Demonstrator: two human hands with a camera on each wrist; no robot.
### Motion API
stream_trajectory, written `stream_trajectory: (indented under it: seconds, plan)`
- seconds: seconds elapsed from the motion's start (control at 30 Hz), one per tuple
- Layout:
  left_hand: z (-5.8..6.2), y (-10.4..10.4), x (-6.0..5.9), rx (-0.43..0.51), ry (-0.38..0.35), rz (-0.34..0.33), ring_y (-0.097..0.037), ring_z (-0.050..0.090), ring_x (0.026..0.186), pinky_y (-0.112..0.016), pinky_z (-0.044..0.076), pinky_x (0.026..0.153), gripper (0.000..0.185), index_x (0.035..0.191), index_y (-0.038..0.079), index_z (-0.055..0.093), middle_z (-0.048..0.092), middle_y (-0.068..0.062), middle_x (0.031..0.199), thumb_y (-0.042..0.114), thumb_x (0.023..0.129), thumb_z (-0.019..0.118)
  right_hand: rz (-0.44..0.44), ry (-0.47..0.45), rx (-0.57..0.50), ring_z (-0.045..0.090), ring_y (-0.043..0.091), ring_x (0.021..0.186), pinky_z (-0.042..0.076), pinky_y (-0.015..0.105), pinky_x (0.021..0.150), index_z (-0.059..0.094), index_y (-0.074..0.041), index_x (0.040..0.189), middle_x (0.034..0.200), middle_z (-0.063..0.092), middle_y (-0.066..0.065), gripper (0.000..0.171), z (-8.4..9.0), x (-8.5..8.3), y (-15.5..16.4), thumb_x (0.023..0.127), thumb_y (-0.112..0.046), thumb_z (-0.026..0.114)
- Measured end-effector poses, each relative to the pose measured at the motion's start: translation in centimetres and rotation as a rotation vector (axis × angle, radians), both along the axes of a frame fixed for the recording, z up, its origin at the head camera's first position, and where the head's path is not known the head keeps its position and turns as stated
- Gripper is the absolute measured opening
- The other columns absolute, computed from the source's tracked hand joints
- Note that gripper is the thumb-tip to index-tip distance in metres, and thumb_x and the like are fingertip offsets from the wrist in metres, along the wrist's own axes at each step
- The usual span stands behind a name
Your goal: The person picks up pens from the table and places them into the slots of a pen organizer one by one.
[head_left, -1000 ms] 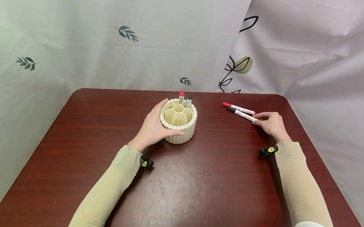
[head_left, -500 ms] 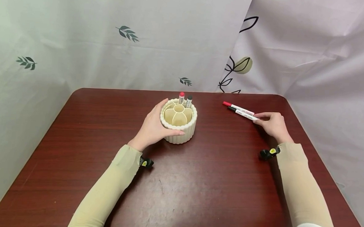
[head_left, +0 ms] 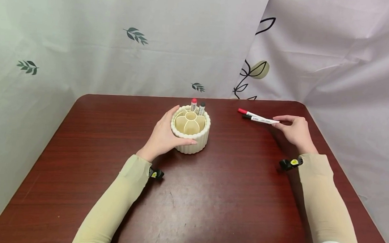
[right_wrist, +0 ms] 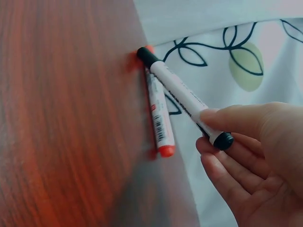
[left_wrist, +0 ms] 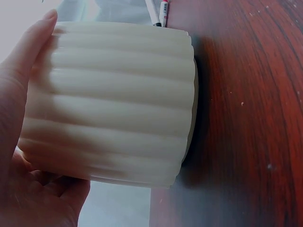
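A cream ribbed pen holder (head_left: 193, 139) (left_wrist: 113, 104) stands mid-table with petal-shaped compartments. My left hand (head_left: 166, 132) (left_wrist: 19, 123) grips its left side, thumb on the near wall. Two markers stand in its far compartments, one red-capped (head_left: 194, 103) and one dark-capped (head_left: 202, 107). To the right, my right hand (head_left: 278, 124) (right_wrist: 208, 131) pinches the rear end of a black-capped marker (head_left: 259, 119) (right_wrist: 177, 90), raised off the table at that end. A red-capped marker (head_left: 246, 112) (right_wrist: 158, 120) lies on the table beside and partly under it.
The dark red wooden table (head_left: 211, 194) has rounded far corners. Leaf-printed curtains (head_left: 152, 43) hang close behind it and along the right edge. Small black clips sit at both wrists.
My right hand has lifted the black-capped marker's rear end and drawn back slightly to the right. The red-capped marker stays on the table. The left hand and holder have not moved.
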State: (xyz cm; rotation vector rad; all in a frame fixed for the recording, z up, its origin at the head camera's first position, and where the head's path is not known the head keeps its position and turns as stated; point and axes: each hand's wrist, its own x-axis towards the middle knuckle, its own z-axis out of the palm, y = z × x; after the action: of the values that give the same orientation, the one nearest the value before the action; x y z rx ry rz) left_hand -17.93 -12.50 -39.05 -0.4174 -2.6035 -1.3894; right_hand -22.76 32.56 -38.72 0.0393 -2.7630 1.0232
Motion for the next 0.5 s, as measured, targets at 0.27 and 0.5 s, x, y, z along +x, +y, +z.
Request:
stream_trajectory:
  seconds: [0.27,0.5]
  plan:
    - [-0.1,0.0,0.0,0.003,0.004,-0.004,-0.019,0.045,0.131,-0.044,0.04,0.106,0.128,0.159,0.017,0.031,0.043,0.002,0.151,0.062,0.057,0.095,0.006,0.051,-0.06,0.052,0.016,0.091,0.038,0.025,0.07,0.079,-0.007,0.112,0.1,0.074,0.007,0.027,1.5,0.2,-0.7,0.09,-0.023,0.08]
    - [-0.2,0.0,-0.1,-0.003,0.002,-0.003,-0.022,0.044,0.133,-0.047,0.04,0.107,0.129,0.159,0.016,0.031,0.043,0.004,0.152,0.063,0.056,0.094,0.013,0.108,-0.09,0.053,0.012,0.082,0.039,0.023,0.066,0.079,-0.008,0.111,0.093,0.071,-0.005,0.029,3.6,0.9,-1.9,0.089,-0.027,0.081]
